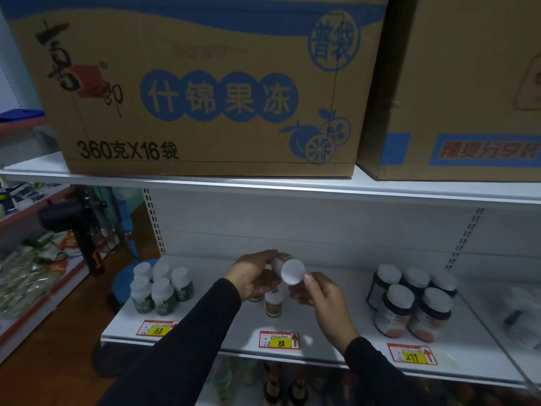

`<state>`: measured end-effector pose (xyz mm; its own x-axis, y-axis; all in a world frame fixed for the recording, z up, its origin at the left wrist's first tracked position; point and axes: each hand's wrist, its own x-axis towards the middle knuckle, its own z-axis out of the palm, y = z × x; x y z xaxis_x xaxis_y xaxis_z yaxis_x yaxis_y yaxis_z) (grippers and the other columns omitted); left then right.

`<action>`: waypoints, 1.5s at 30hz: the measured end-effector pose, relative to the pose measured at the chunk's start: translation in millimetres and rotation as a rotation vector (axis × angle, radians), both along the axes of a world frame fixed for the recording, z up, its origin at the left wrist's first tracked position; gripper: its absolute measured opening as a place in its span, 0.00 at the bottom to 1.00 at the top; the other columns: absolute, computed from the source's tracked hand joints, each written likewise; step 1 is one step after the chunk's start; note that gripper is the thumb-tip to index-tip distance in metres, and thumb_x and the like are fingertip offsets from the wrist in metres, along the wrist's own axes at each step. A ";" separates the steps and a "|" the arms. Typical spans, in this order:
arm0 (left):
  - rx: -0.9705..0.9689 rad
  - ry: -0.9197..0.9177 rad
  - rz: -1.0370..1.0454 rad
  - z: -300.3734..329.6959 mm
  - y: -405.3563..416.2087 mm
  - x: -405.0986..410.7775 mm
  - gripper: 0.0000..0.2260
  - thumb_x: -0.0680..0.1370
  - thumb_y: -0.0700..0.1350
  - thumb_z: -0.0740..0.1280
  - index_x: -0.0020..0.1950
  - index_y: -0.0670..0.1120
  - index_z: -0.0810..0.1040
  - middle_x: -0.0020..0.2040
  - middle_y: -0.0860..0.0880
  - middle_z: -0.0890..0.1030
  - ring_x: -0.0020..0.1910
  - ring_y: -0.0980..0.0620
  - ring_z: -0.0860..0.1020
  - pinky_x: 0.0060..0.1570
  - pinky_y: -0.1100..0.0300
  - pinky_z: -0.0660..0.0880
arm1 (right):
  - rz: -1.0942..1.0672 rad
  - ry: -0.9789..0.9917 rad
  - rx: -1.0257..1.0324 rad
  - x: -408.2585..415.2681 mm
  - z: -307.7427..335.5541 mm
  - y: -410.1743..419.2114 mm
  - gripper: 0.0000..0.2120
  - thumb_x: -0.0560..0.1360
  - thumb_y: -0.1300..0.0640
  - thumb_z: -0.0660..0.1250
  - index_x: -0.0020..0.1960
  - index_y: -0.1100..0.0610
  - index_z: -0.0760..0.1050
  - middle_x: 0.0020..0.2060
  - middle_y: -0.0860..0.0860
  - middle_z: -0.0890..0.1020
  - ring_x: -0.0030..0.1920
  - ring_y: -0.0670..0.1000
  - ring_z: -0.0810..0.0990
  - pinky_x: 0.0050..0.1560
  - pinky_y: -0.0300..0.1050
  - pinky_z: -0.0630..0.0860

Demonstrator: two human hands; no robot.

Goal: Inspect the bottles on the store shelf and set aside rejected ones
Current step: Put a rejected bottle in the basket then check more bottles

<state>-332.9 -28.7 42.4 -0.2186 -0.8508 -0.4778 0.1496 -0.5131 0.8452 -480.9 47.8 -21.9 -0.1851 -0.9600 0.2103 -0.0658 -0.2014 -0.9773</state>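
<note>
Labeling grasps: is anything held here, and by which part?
Yes. The left hand grips a white-capped bottle round its body, tilted with the cap toward the camera. The right hand touches the cap's edge with its fingertips.

Bare white shelf (205, 323) surface lies open between the green-labelled bottles (159, 288) at left and the dark bottles (409, 300) at right, interrupted only by one small brown-labelled bottle (273, 303) standing near its middle. Overhead, the upper shelf (263, 183) carrying two cardboard boxes (205, 83) caps the bay. The white back panel (322, 230) closes the rear.
</note>
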 end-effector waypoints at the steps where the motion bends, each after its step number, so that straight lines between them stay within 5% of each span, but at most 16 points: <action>1: -0.019 0.007 -0.003 0.3 0.0 0.1 0.10 0.78 0.46 0.69 0.51 0.39 0.77 0.40 0.38 0.81 0.33 0.45 0.81 0.32 0.57 0.81 | 0.003 -0.004 0.007 -0.1 -0.4 0.0 0.17 0.76 0.45 0.63 0.50 0.58 0.79 0.41 0.55 0.85 0.44 0.55 0.84 0.48 0.48 0.82; 5: -0.313 -0.047 -0.085 2.4 1.4 1.9 0.11 0.77 0.44 0.71 0.58 0.44 0.79 0.52 0.42 0.84 0.49 0.43 0.83 0.51 0.51 0.81 | 0.040 0.006 0.057 -3.7 -2.2 0.4 0.17 0.75 0.43 0.63 0.55 0.54 0.79 0.46 0.50 0.85 0.48 0.51 0.84 0.49 0.43 0.80; 9: -0.678 -0.202 -0.227 11.2 9.2 3.6 0.15 0.73 0.40 0.75 0.57 0.54 0.80 0.55 0.51 0.83 0.53 0.52 0.82 0.52 0.56 0.80 | 0.085 0.133 0.072 -6.6 -2.7 -2.9 0.15 0.75 0.49 0.71 0.60 0.48 0.75 0.49 0.42 0.84 0.51 0.42 0.82 0.50 0.34 0.77; 12: -0.787 -0.272 -0.330 12.6 15.5 3.6 0.17 0.70 0.37 0.76 0.57 0.49 0.82 0.54 0.52 0.84 0.54 0.58 0.81 0.51 0.66 0.78 | 0.065 0.140 0.080 -8.1 -2.2 -6.2 0.17 0.72 0.56 0.75 0.58 0.48 0.76 0.48 0.43 0.84 0.50 0.42 0.82 0.49 0.33 0.77; 18: -0.867 -0.418 -0.394 6.7 14.6 3.7 0.21 0.69 0.40 0.78 0.60 0.49 0.81 0.56 0.53 0.82 0.55 0.59 0.80 0.56 0.59 0.78 | -0.014 0.172 0.095 -12.2 -9.7 -7.8 0.18 0.71 0.54 0.76 0.58 0.46 0.77 0.50 0.43 0.84 0.50 0.40 0.81 0.53 0.38 0.77; 23: -0.958 -0.646 -0.388 -1.1 12.3 -6.3 0.22 0.69 0.49 0.77 0.61 0.54 0.79 0.54 0.58 0.78 0.52 0.62 0.76 0.50 0.67 0.74 | -0.043 0.240 0.113 -13.7 -16.4 -7.3 0.17 0.71 0.52 0.76 0.57 0.45 0.76 0.49 0.42 0.83 0.49 0.36 0.79 0.53 0.36 0.76; 33: -0.982 -0.936 -0.583 -21.4 -19.7 -29.7 0.19 0.79 0.52 0.67 0.68 0.48 0.73 0.60 0.49 0.75 0.56 0.52 0.74 0.56 0.62 0.69 | -0.096 0.340 0.201 -33.6 -50.9 -20.1 0.15 0.71 0.50 0.76 0.55 0.46 0.75 0.50 0.42 0.81 0.49 0.37 0.79 0.46 0.27 0.72; 39: -0.926 -0.958 -0.601 -50.7 -50.5 -33.5 0.21 0.79 0.51 0.66 0.71 0.47 0.72 0.62 0.47 0.75 0.59 0.52 0.73 0.54 0.67 0.64 | -0.071 0.693 0.357 -56.3 -77.8 -30.1 0.29 0.77 0.40 0.64 0.74 0.51 0.64 0.69 0.46 0.70 0.67 0.46 0.71 0.63 0.34 0.64; 45: -0.931 -1.060 -0.642 -77.8 -60.2 -36.3 0.20 0.80 0.50 0.65 0.72 0.48 0.71 0.67 0.47 0.74 0.66 0.48 0.71 0.66 0.58 0.64 | -0.041 1.128 0.372 -60.7 -111.7 -30.9 0.33 0.79 0.34 0.50 0.77 0.53 0.61 0.77 0.53 0.61 0.76 0.54 0.59 0.76 0.46 0.52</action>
<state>-369.1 -88.9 -35.5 -0.5659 -0.8243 -0.0179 -0.7347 0.4944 0.4645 -541.6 16.9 -133.6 -0.1065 -0.9942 -0.0160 -0.9265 0.1051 -0.3612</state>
